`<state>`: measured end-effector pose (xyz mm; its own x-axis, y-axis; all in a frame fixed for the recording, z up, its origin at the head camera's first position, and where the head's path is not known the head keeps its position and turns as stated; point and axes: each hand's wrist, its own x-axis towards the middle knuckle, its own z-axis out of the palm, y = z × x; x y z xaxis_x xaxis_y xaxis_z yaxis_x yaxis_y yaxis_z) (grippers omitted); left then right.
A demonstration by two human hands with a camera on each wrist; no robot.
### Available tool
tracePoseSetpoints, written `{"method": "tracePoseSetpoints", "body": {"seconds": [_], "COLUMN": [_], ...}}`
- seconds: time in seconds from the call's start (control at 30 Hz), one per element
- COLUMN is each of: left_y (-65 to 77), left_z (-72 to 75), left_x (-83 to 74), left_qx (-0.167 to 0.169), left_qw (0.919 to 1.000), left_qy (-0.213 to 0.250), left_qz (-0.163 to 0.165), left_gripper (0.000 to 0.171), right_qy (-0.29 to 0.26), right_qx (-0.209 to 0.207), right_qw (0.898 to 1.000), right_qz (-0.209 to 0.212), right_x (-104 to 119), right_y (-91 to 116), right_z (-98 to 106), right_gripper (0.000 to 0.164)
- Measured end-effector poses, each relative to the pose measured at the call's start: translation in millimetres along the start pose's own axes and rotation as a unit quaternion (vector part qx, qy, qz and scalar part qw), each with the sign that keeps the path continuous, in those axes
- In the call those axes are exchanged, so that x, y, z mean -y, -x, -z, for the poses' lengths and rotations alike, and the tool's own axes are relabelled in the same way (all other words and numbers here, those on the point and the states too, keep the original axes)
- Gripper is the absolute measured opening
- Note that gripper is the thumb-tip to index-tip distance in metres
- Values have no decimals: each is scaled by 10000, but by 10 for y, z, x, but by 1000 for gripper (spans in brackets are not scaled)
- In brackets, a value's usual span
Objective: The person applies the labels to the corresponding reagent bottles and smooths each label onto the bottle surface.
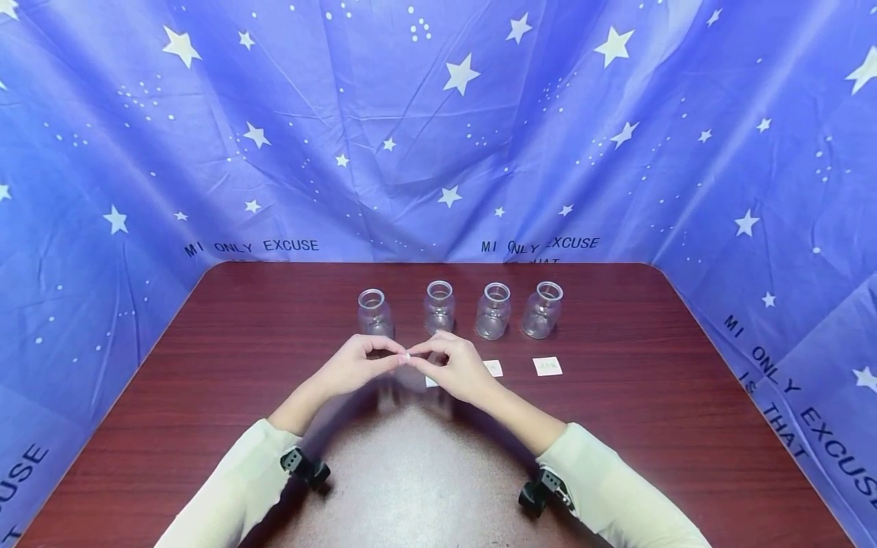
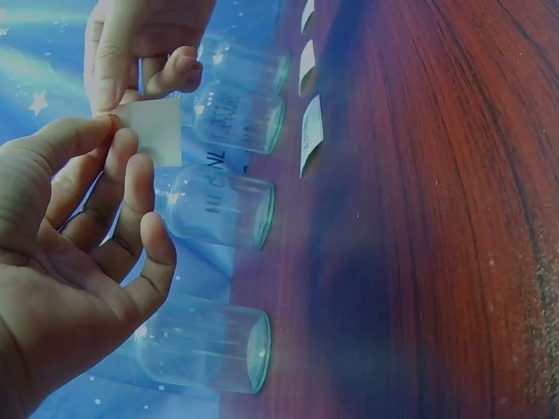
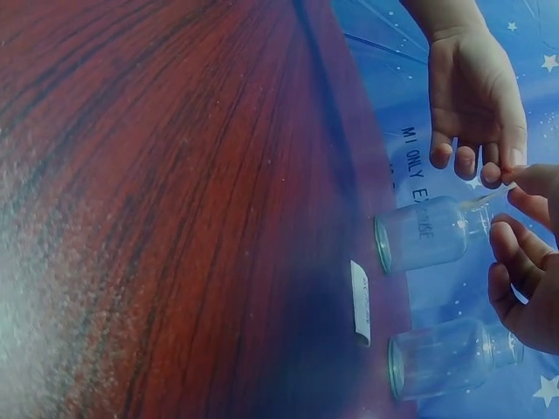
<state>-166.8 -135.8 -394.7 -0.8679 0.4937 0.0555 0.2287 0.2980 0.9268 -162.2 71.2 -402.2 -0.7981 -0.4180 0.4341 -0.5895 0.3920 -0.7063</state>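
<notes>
My left hand point(image 1: 352, 367) and right hand point(image 1: 459, 371) meet above the table, fingertips together. Thumb and index finger of each hand pinch the same small square paper label point(image 2: 157, 131), which hangs pale and plain in the left wrist view. From the right wrist view only its thin edge point(image 3: 479, 202) shows. The left hand's other fingers point(image 2: 144, 262) are loosely bent. Just behind the hands stands a row of clear glass jars, open at the top: a leftmost jar point(image 1: 374, 313), a second point(image 1: 439, 308), a third point(image 1: 493, 312) and a rightmost jar point(image 1: 542, 310).
More white square labels lie on the dark red wooden table point(image 1: 226, 380): a right one with faint writing point(image 1: 547, 366), a middle one point(image 1: 494, 368) and one partly under the right hand point(image 1: 431, 382). A blue star-patterned curtain point(image 1: 384, 190) surrounds the table.
</notes>
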Motion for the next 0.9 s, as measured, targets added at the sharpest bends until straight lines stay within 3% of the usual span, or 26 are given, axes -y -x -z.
{"method": "tracePoseSetpoints", "body": {"seconds": [0.43, 0.73, 0.8, 0.9], "left_y": [-4, -7, 26, 29], "left_z": [-51, -110, -119, -123], "left_x": [-48, -46, -152, -178], "left_qx": [-555, -573, -587, -618], "left_qw": [9982, 9975, 9971, 9969], "left_qy": [-166, -415, -457, -437], "left_qz": [-125, 66, 128, 230], "left_gripper": [17, 13, 12, 12], "right_qy": [-102, -211, -221, -284], "right_qx": [-412, -596, -642, -768], "right_qw": [9983, 9958, 9948, 9929], "right_qz": [-410, -663, -753, -865], "right_x": [3, -3, 0, 5], "right_y": [-2, -1, -3, -7], "right_z": [58, 112, 130, 162], "right_gripper": [4, 5, 5, 5]}}
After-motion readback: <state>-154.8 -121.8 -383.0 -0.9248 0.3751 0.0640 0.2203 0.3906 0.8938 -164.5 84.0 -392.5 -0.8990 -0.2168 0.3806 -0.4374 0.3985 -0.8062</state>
